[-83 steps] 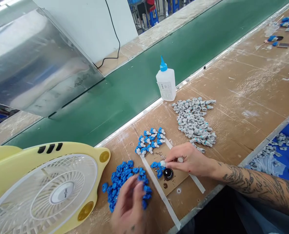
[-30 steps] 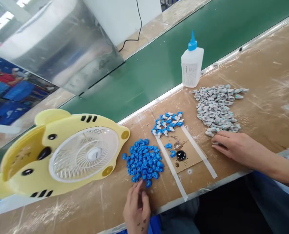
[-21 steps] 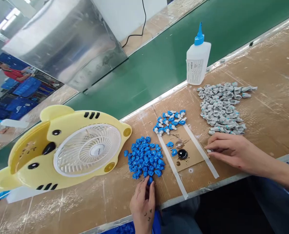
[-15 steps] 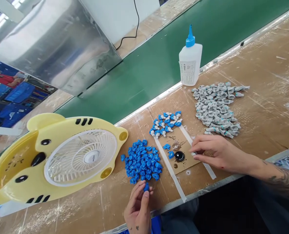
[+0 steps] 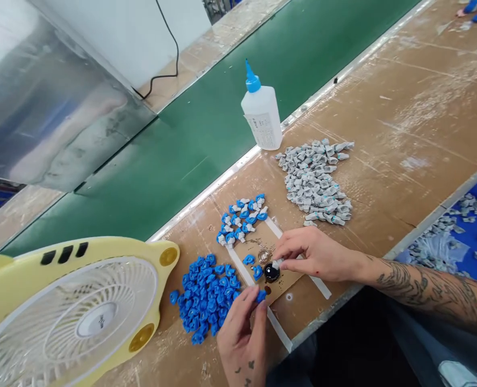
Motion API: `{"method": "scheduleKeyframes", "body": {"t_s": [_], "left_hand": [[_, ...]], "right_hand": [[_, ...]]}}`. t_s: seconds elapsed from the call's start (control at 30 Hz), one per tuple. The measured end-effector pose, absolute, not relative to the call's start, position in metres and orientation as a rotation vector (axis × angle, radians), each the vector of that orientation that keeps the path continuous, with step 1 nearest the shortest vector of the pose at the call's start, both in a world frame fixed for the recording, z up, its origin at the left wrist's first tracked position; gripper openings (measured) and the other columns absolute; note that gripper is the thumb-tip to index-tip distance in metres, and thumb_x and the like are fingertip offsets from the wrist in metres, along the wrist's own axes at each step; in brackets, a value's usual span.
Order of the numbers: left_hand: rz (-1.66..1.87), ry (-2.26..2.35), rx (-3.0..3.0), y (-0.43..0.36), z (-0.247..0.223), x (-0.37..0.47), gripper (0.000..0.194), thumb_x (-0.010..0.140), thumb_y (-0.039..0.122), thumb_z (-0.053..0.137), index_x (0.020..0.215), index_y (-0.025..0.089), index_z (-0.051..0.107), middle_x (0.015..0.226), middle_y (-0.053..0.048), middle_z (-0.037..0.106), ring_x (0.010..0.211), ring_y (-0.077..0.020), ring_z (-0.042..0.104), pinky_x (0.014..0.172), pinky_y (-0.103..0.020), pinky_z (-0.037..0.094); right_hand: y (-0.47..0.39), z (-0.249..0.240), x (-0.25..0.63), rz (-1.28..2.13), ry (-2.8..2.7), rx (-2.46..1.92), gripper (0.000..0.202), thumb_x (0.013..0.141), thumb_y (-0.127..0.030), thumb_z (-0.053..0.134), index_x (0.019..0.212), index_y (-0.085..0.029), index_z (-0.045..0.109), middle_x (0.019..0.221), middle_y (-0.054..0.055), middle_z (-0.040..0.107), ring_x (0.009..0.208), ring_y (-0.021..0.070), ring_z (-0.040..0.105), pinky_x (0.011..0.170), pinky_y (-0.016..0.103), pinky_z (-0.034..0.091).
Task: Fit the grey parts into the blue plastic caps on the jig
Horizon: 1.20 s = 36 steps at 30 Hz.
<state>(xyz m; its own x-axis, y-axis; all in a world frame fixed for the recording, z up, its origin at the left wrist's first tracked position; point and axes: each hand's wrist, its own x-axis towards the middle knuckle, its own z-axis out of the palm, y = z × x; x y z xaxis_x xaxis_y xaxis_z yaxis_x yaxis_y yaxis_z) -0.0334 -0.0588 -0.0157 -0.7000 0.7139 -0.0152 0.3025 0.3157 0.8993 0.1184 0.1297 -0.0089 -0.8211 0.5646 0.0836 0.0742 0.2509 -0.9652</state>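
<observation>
Between the fingertips of my left hand [image 5: 244, 328] is a small blue plastic piece [image 5: 261, 295], just right of the blue pile. My right hand [image 5: 317, 252] pinches a small grey piece [image 5: 277, 264] at the edge of a round black pot of dark liquid [image 5: 271, 272]; I cannot tell whether it touches the liquid. Two loose blue pieces [image 5: 257, 272] lie left of the pot on a cardboard sheet [image 5: 293, 279] held by white tape. A heap of blue pieces [image 5: 206, 293] lies to the left. Joined blue-and-grey pieces [image 5: 242, 219] are grouped behind the sheet.
A pile of grey pieces [image 5: 317, 183] lies at the back right, near a white bottle with a blue nozzle [image 5: 263, 115]. The yellow fan [image 5: 164, 290] occupies the left. A green belt [image 5: 206, 129] runs behind. More grey pieces sit in a blue bin [image 5: 476, 242] at the right.
My right hand has brought the grey piece left to the black pot. My left hand has lifted its blue piece away from the heap toward the sheet. The view has shifted right.
</observation>
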Motion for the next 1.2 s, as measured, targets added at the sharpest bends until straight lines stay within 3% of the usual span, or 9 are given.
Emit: {"method": "scheduleKeyframes", "body": {"t_s": [0.17, 0.47, 0.6, 0.8, 0.93, 1.2], "left_hand": [[1.001, 2.212, 1.411, -0.037, -0.015, -0.031, 0.027, 0.083, 0.025, 0.071, 0.109, 0.028, 0.080, 0.096, -0.008, 0.079, 0.076, -0.0187, 0.075, 0.070, -0.026, 0.060], [0.872, 2.224, 1.472, -0.025, -0.017, -0.028, 0.022, 0.084, 0.030, 0.069, 0.102, 0.027, 0.081, 0.084, -0.006, 0.077, 0.070, -0.0185, 0.072, 0.066, -0.026, 0.058], [1.077, 2.252, 1.091, -0.025, -0.015, -0.025, 0.023, 0.076, 0.039, 0.076, 0.091, 0.024, 0.082, 0.083, -0.007, 0.077, 0.069, -0.0192, 0.072, 0.065, -0.028, 0.059], [1.544, 1.992, 0.258, -0.026, -0.019, -0.019, 0.043, 0.050, 0.046, 0.093, 0.077, 0.018, 0.076, 0.067, -0.004, 0.073, 0.059, -0.0158, 0.067, 0.058, -0.025, 0.057], [1.625, 1.796, 0.226, -0.021, -0.017, -0.017, 0.043, 0.050, 0.047, 0.094, 0.072, 0.017, 0.074, 0.064, -0.003, 0.070, 0.055, -0.0127, 0.063, 0.054, -0.022, 0.054], [1.558, 1.785, 0.239, -0.021, -0.009, -0.024, 0.040, 0.046, 0.044, 0.095, 0.068, 0.017, 0.075, 0.059, -0.004, 0.071, 0.053, -0.0152, 0.065, 0.053, -0.024, 0.055]], "right_hand": [[0.126, -0.015, 0.126, 1.556, -2.089, -0.600, 0.014, 0.087, -0.013, 0.070, 0.097, -0.015, 0.078, 0.089, 0.006, 0.076, 0.079, 0.0144, 0.069, 0.073, 0.023, 0.052], [0.123, -0.019, 0.133, 1.590, -2.016, -0.531, 0.007, 0.087, -0.015, 0.072, 0.089, -0.015, 0.079, 0.085, 0.005, 0.077, 0.075, 0.0136, 0.070, 0.070, 0.021, 0.054], [0.122, -0.019, 0.132, 1.605, -1.942, -0.557, 0.008, 0.087, -0.018, 0.071, 0.087, -0.016, 0.079, 0.083, 0.005, 0.078, 0.073, 0.0138, 0.071, 0.072, 0.022, 0.055], [0.109, -0.021, 0.123, 1.600, -1.779, -0.607, 0.021, 0.092, -0.033, 0.069, 0.085, -0.017, 0.081, 0.081, 0.006, 0.078, 0.071, 0.0143, 0.071, 0.069, 0.022, 0.056], [0.096, -0.022, 0.113, 1.496, -1.800, -0.563, 0.024, 0.094, -0.036, 0.067, 0.087, -0.018, 0.081, 0.080, 0.006, 0.078, 0.070, 0.0142, 0.071, 0.069, 0.022, 0.057], [0.097, -0.017, 0.105, 1.333, -2.036, -0.369, 0.023, 0.098, -0.027, 0.062, 0.088, -0.014, 0.078, 0.080, 0.008, 0.077, 0.070, 0.0135, 0.070, 0.067, 0.020, 0.055]]}}
